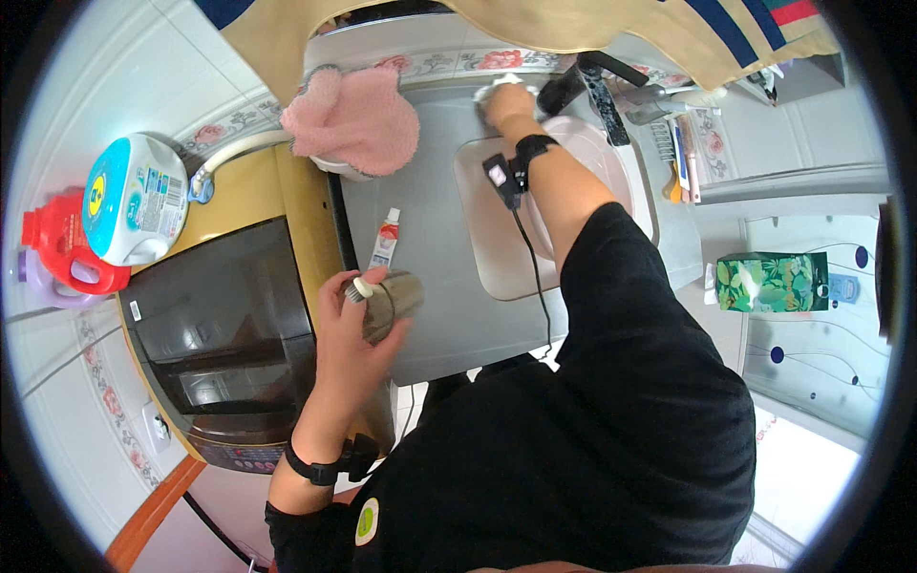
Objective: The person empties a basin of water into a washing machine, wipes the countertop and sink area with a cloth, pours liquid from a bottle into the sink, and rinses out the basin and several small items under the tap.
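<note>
My left hand (358,322) holds a clear cup (394,304) tilted on its side at the left front of the grey counter (430,215); a toothbrush head (358,289) shows between its fingers. A toothpaste tube (385,240) lies just beyond the cup. At the counter's back, my right hand (507,104) presses on a white cloth or tissue (509,79), mostly hidden under the fingers. The white sink (487,265) with a pale pink basin (591,143) in it lies below my right forearm.
Left of the counter stands a washing machine (236,322) with detergent bottles (136,200) on it. A pink towel (358,118) drapes over a container at the back left. The black faucet (602,93), bottles (648,104) and combs (663,143) stand at the back right. Fabric hangs above.
</note>
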The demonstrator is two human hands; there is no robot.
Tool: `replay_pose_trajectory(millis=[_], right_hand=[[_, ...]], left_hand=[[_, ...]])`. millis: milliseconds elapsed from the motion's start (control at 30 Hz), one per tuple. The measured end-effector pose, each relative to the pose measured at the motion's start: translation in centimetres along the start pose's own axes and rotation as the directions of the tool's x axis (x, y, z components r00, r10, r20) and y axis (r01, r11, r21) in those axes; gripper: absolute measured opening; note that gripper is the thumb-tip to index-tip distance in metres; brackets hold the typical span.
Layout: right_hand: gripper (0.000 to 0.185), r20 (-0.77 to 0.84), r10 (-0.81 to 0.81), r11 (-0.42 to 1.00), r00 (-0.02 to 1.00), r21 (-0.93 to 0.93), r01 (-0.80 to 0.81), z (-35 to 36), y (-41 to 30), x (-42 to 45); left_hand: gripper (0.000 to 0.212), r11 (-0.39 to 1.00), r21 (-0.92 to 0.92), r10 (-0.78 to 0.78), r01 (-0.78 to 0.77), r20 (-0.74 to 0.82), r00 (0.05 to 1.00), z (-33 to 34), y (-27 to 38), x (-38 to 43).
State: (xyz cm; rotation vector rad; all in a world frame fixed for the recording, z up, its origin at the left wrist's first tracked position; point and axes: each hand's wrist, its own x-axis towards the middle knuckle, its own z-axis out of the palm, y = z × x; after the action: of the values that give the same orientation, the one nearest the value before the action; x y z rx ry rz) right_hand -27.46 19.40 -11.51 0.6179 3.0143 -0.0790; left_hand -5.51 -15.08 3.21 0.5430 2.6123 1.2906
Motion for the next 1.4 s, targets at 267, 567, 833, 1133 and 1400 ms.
replay_pose_trajectory(millis=[267, 567, 833, 1133, 1400], right_hand=[[0.028, -0.111, -0.492, 0.867, 0.864, 0.029, 0.497, 2.5, -8.6, -4.7], [0.027, 0.014, -0.060, 0.995, 0.998, 0.084, 0.058, -0.7, 1.1, -2.7], [0.036, 0.238, 0.078, 0.980, 0.968, -0.196, -0.031, -3.3, 0.9, -2.1], [0.017, -0.111, -0.284, 0.957, 0.952, -0.090, 0.275, -0.1, -3.1, -4.1], [0.022, -0.144, -0.678, 0.722, 0.721, 0.055, 0.690, 1.9, -6.2, -11.6]], left_hand=[[0.058, 1.000, -0.003, -0.010, 0.010, 0.044, 0.999, 0.8, 0.6, 0.3], [0.052, 0.998, -0.016, -0.064, 0.065, 0.063, 0.996, 0.8, 0.7, 0.7], [0.054, 0.999, 0.013, -0.037, 0.037, 0.081, 0.996, 0.2, 0.1, 0.2], [0.052, 0.999, -0.001, -0.044, 0.044, 0.090, 0.995, 0.2, 0.0, 0.9], [0.054, 0.999, 0.032, 0.035, -0.039, 0.106, 0.994, 1.1, 0.6, 1.7]])
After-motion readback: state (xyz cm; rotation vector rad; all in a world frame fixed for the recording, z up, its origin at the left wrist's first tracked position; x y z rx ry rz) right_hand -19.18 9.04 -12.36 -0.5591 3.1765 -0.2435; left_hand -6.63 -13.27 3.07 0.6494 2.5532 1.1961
